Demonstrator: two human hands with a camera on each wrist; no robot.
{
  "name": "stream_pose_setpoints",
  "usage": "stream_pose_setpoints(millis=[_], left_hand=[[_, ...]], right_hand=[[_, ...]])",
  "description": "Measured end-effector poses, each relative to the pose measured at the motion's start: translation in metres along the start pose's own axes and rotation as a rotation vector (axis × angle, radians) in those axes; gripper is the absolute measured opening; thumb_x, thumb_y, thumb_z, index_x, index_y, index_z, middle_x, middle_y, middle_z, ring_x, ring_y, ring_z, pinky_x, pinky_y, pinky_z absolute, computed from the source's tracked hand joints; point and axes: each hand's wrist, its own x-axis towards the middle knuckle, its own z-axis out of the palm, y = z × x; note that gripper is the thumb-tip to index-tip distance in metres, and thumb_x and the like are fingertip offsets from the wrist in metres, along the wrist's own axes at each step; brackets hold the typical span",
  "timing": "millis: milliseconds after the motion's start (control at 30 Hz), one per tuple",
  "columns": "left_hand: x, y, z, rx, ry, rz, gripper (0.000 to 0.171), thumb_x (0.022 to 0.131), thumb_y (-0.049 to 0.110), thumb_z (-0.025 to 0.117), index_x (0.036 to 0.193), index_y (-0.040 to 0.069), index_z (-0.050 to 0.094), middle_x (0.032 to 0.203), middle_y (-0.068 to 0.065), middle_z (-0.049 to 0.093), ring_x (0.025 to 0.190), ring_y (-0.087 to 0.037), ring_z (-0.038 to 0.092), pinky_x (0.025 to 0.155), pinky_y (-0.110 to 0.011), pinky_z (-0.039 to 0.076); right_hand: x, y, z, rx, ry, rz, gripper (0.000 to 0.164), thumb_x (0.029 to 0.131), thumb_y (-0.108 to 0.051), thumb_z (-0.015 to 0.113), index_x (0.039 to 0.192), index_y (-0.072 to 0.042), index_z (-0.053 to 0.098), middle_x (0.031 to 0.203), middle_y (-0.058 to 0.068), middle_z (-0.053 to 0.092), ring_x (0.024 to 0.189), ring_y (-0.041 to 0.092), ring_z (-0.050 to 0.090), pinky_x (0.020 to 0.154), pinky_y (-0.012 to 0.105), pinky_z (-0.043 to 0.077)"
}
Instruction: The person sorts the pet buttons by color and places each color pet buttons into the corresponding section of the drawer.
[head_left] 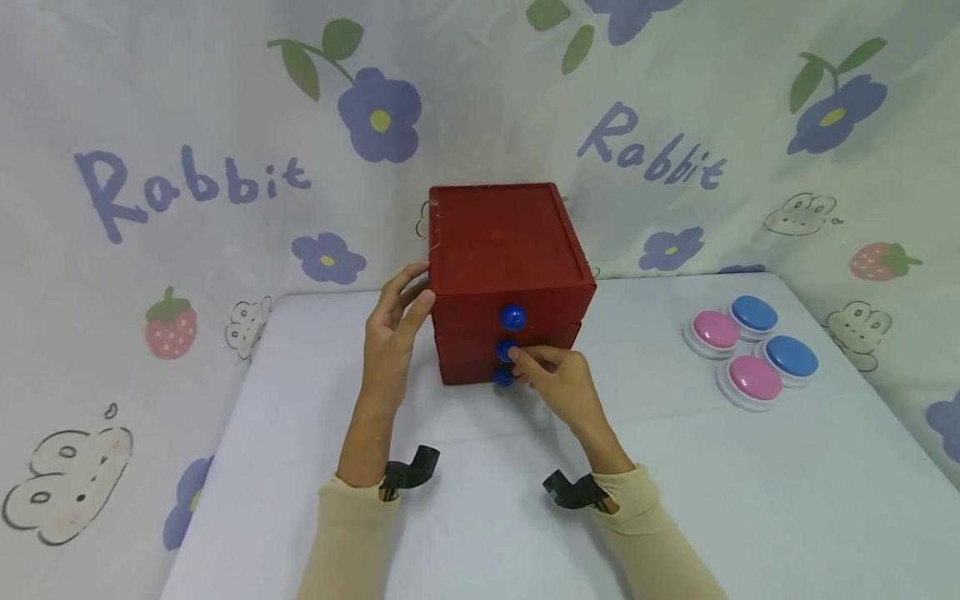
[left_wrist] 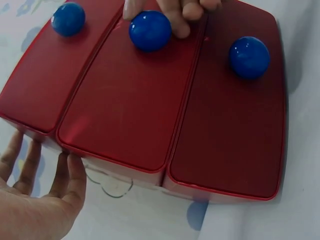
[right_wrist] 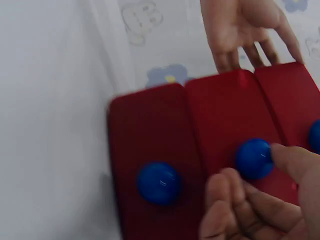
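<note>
A red three-drawer cabinet (head_left: 506,237) stands at the back of the white table, its drawer fronts facing me and all looking closed. Each front carries a round blue knob. Against the cabinet's left side rests my left hand (head_left: 390,333), fingers extended, as the left wrist view also shows. My right hand (head_left: 566,387) pinches the middle knob (right_wrist: 254,159) between thumb and fingers. Above that grip is the top knob (head_left: 513,317); just below it is the bottom knob (right_wrist: 159,183), which the hand does not hold.
On the table's right side, two pink push buttons (head_left: 755,377) and two blue push buttons (head_left: 792,356) with white bases sit close together. A patterned cloth (head_left: 480,100) hangs behind and beside the white table (head_left: 480,517). Each wrist wears a black strap-on mount (head_left: 411,469).
</note>
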Motion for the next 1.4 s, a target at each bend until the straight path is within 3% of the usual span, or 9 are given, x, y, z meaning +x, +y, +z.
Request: stream_pose_setpoints(millis=[133, 300, 433, 633, 800, 967, 1167, 1333, 1400], left_hand=[[0.000, 0.000, 0.002, 0.013, -0.003, 0.000, 0.046, 0.100, 0.026, 0.062, 0.144, 0.017, 0.054, 0.146, -0.003, 0.048, 0.135, -0.025, 0.043, 0.112, -0.043, 0.036], [0.000, -0.001, 0.002, 0.024, 0.003, -0.006, 0.045, 0.100, 0.026, 0.062, 0.144, 0.018, 0.054, 0.147, -0.002, 0.047, 0.135, -0.025, 0.043, 0.112, -0.043, 0.036], [-0.001, -0.002, 0.002, 0.028, 0.007, -0.006, 0.046, 0.100, 0.028, 0.063, 0.144, 0.018, 0.054, 0.147, -0.001, 0.048, 0.135, -0.024, 0.044, 0.112, -0.044, 0.036], [-0.001, -0.002, 0.002, 0.033, 0.002, -0.017, 0.047, 0.100, 0.028, 0.063, 0.145, 0.017, 0.053, 0.148, -0.001, 0.047, 0.136, -0.022, 0.043, 0.114, -0.046, 0.033], [0.000, -0.001, 0.001, 0.043, 0.006, -0.028, 0.047, 0.100, 0.029, 0.063, 0.144, 0.019, 0.054, 0.149, 0.001, 0.045, 0.136, -0.022, 0.042, 0.114, -0.046, 0.032], [0.000, 0.001, 0.002, 0.042, 0.012, -0.017, 0.046, 0.099, 0.030, 0.063, 0.143, 0.020, 0.055, 0.148, 0.001, 0.046, 0.136, -0.023, 0.043, 0.114, -0.046, 0.032], [0.000, 0.000, 0.002, 0.039, 0.013, -0.018, 0.046, 0.099, 0.029, 0.063, 0.144, 0.020, 0.055, 0.148, 0.000, 0.047, 0.136, -0.023, 0.043, 0.114, -0.045, 0.034], [-0.001, 0.000, 0.002, 0.038, 0.014, -0.013, 0.046, 0.099, 0.029, 0.062, 0.144, 0.020, 0.054, 0.147, 0.000, 0.047, 0.135, -0.022, 0.043, 0.114, -0.045, 0.034], [-0.001, 0.000, 0.002, 0.033, 0.014, -0.010, 0.046, 0.099, 0.029, 0.062, 0.144, 0.020, 0.054, 0.147, 0.000, 0.047, 0.135, -0.022, 0.044, 0.114, -0.045, 0.034]], right_hand=[[-0.001, 0.009, 0.010, 0.109, 0.054, -0.020, 0.035, 0.093, -0.040, 0.071, 0.101, -0.007, 0.077, 0.084, 0.007, 0.074, 0.079, 0.025, 0.070, 0.074, 0.043, 0.058], [-0.002, 0.016, 0.019, 0.161, 0.121, -0.078, 0.033, 0.093, -0.035, 0.073, 0.100, -0.003, 0.077, 0.082, 0.009, 0.072, 0.073, 0.025, 0.069, 0.070, 0.043, 0.058], [-0.003, 0.019, 0.023, 0.179, 0.166, -0.109, 0.026, 0.093, -0.027, 0.074, 0.098, -0.002, 0.077, 0.081, 0.010, 0.072, 0.072, 0.025, 0.069, 0.070, 0.035, 0.059], [-0.012, 0.013, 0.024, 0.145, 0.215, -0.176, 0.015, 0.094, -0.011, 0.071, 0.093, 0.003, 0.075, 0.078, 0.010, 0.068, 0.070, 0.015, 0.063, 0.064, 0.020, 0.052], [-0.027, -0.005, 0.023, 0.124, 0.220, -0.244, 0.011, 0.092, -0.004, 0.071, 0.092, 0.006, 0.075, 0.076, 0.011, 0.066, 0.070, 0.013, 0.059, 0.060, 0.020, 0.048], [-0.032, -0.007, 0.022, 0.122, 0.229, -0.295, 0.011, 0.091, -0.003, 0.071, 0.094, 0.007, 0.075, 0.076, 0.011, 0.066, 0.070, 0.012, 0.060, 0.062, 0.022, 0.050], [-0.037, 0.004, 0.023, 0.088, 0.245, -0.292, 0.013, 0.091, -0.010, 0.074, 0.095, 0.003, 0.076, 0.075, 0.006, 0.066, 0.070, 0.015, 0.059, 0.063, 0.021, 0.048], [-0.042, 0.002, 0.023, 0.082, 0.246, -0.288, 0.012, 0.091, -0.009, 0.074, 0.095, 0.002, 0.077, 0.075, 0.004, 0.066, 0.071, 0.014, 0.058, 0.062, 0.020, 0.047], [-0.047, -0.009, 0.021, 0.084, 0.243, -0.283, 0.011, 0.090, -0.003, 0.073, 0.094, 0.006, 0.075, 0.075, 0.009, 0.066, 0.071, 0.014, 0.057, 0.062, 0.021, 0.048]])
